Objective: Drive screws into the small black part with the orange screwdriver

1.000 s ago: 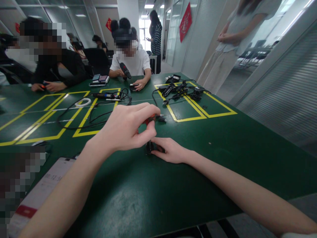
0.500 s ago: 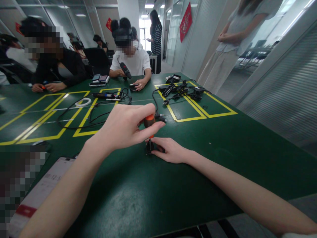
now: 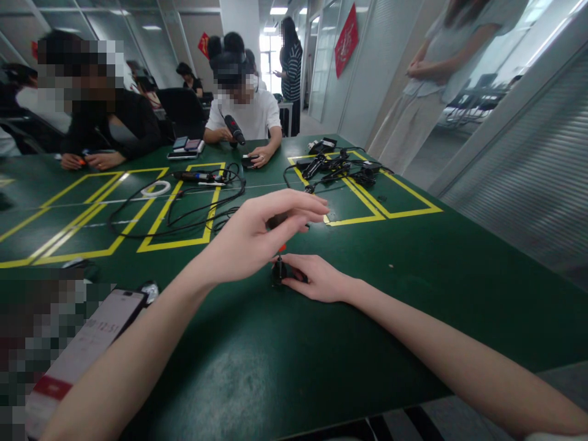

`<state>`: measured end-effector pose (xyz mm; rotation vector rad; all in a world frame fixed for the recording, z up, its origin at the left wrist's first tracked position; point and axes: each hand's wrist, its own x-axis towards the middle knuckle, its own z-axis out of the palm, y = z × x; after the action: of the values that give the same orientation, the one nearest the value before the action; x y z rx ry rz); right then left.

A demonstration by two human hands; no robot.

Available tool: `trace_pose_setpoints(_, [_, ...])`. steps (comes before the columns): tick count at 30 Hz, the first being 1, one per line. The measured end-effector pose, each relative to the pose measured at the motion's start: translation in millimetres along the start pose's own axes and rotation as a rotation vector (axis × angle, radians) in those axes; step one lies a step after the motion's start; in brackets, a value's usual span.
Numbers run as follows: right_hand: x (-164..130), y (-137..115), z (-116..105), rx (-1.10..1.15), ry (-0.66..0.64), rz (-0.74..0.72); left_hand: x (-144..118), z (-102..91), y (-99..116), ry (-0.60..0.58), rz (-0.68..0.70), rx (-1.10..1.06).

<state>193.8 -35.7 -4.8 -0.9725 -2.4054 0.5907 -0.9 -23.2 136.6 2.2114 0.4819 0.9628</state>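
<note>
My left hand (image 3: 257, 236) hovers over the green table (image 3: 413, 275), fingers stretched forward, pinching the top of a small upright screwdriver (image 3: 280, 248). Only a bit of its orange handle and its dark shaft show below the fingers. The shaft's tip stands on a small black part (image 3: 278, 274) that lies on the table. My right hand (image 3: 316, 278) lies flat beside that part and grips it with thumb and fingertips.
A phone (image 3: 87, 346) lies at the near left edge. Black cables (image 3: 184, 211) loop across yellow-taped squares. A heap of black adapters and cords (image 3: 337, 165) lies at the far right. Two people sit across the table; another stands at the right.
My left fingers have stretched forward along the screwdriver's handle, hiding most of its orange part. My right hand and the black part have stayed in place.
</note>
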Motion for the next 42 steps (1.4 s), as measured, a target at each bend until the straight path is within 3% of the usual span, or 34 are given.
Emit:
trace_pose_setpoints(3, [0, -1, 0, 0.004, -0.001, -0.001, 2, 5.1, -6, 0.005, -0.131, -0.335])
trace_pose_setpoints(7, [-1, -1, -1, 0.003, -0.006, 0.001, 4, -1.2, -9, 0.035, -0.200, -0.636])
trace_pose_setpoints(11, [-1, 0, 0, 0.010, -0.005, -0.012, 5, -12.5, -8, -0.054, -0.318, -0.834])
trace_pose_setpoints(18, [-1, -1, -2, 0.009, -0.006, 0.000, 3, -20.8, -10, -0.207, -0.388, -0.707])
trace_pose_setpoints(26, [-2, 0, 0, 0.005, -0.001, -0.003, 5, -4.8, -12, 0.011, -0.419, -0.772])
trace_pose_setpoints(31, [-2, 0, 0, 0.008, -0.012, 0.006, 5, -8.3, -12, -0.037, -0.430, -0.633])
trace_pose_setpoints(42, [-3, 2, 0, 0.012, 0.011, -0.007, 5, -7.1, -17, -0.053, -0.425, -0.858])
